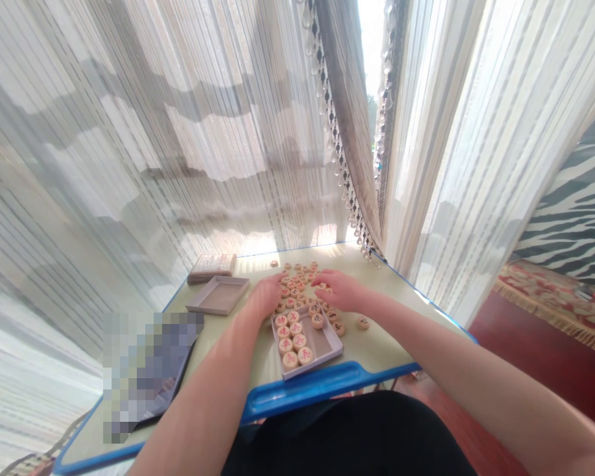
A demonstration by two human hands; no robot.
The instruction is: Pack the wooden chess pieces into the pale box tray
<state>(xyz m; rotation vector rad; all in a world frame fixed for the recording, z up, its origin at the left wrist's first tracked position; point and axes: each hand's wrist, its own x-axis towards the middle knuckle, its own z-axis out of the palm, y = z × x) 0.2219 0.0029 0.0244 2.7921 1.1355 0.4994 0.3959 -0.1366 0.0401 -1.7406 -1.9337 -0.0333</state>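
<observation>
Many round wooden xiangqi pieces (293,285) with red or black characters lie in a loose heap on the table. My left hand (268,295) rests at the heap's left side, its fingers stretched toward the pieces and partly hard to make out. At the right side, my right hand (343,291) reaches over the pieces with its fingers spread, and I see nothing held in it. Close to me stands a shallow open box (322,347). Red-marked pieces (299,341) fill two columns on its left, and a black-marked piece (317,320) sits at its upper right.
A shallow box part (218,295) lies at the left, with a closed brown box (212,266) behind it. A blurred-out dark tablet-like thing (158,370) is nearer me. The blue-edged table (377,350) borders curtains. A stray piece (363,322) lies right.
</observation>
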